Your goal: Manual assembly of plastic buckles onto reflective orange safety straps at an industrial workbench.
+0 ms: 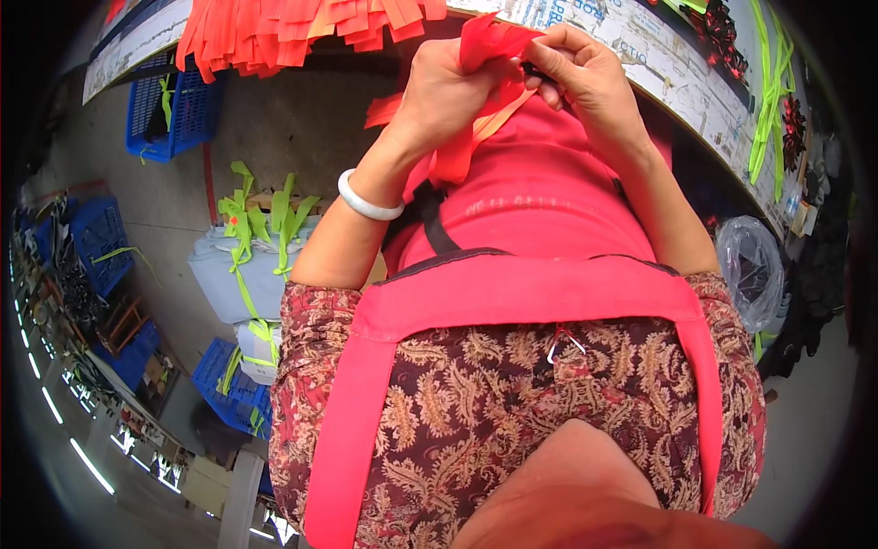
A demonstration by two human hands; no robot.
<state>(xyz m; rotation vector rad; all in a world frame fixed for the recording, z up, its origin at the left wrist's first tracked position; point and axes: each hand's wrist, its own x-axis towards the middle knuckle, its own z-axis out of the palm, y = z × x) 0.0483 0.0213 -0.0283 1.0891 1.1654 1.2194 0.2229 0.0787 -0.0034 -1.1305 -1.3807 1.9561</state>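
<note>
1. A red ribbon strip (pixel 485 41) is bunched between both hands, just in front of the near edge of the worktable (pixel 640 55), close to the person's chest.
2. The left hand (pixel 444 91) is closed around the strip, fingers curled over the fabric; a loose orange-red tail (pixel 457 151) hangs from it down over the pink apron (pixel 530 210).
3. The right hand (pixel 585 78) pinches the top of the same strip between thumb and fingertips, touching the left hand.
4. A white bangle (pixel 366 203) sits on the left wrist.
5. On the table edge just beyond the left hand lies a heap of orange-red strips (pixel 293 32), their ends hanging over the edge.
6. Along the right part of the table lie neon green strips (pixel 768 91) and dark red bows (pixel 722 32).
7. On the floor to the left stand blue crates (pixel 174 105), and a pale bundle tied with green ribbons (pixel 251 233).
8. A clear plastic bag (pixel 750 265) sits under the table's right edge.
</note>
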